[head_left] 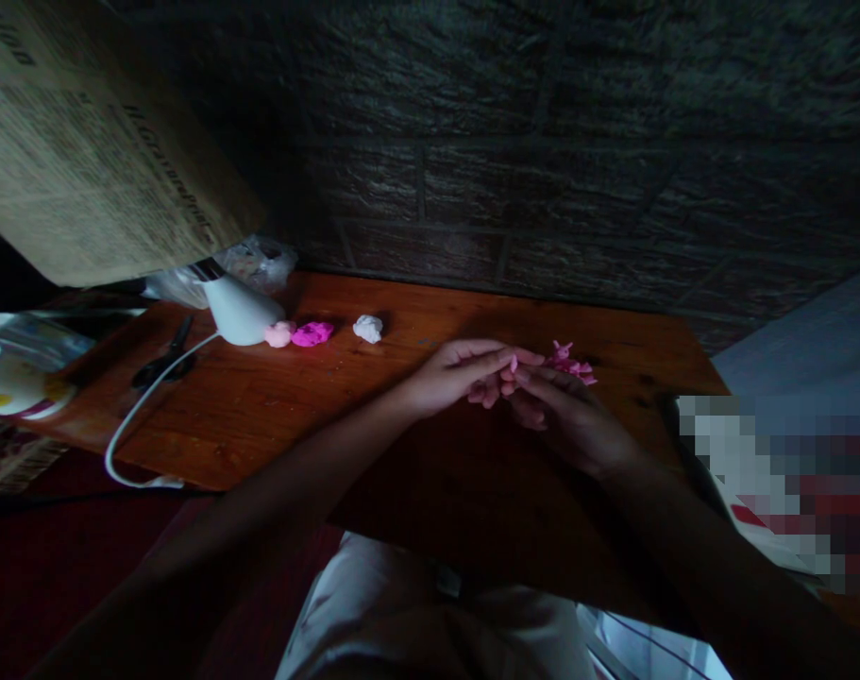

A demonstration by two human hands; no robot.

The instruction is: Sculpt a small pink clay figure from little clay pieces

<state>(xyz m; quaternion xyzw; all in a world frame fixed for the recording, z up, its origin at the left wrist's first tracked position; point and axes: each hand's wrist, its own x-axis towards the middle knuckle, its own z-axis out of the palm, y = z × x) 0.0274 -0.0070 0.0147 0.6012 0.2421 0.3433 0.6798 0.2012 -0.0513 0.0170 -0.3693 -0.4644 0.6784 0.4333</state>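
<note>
My left hand (458, 376) and my right hand (567, 416) meet over the middle of a wooden table (274, 416). Their fingertips pinch a small pink piece of clay (514, 364) between them. Just behind the fingers, a small pink clay figure (568, 361) with pointed ears stands on the table. Both hands have their fingers curled together, and the dim light hides finer detail.
Lumps of pale pink clay (279, 333), magenta clay (311, 333) and white clay (368, 328) lie at the back left beside a white lamp base (240, 310) with a white cord (136, 411). Scissors (166, 356) lie further left. A dark brick wall (543, 142) rises behind.
</note>
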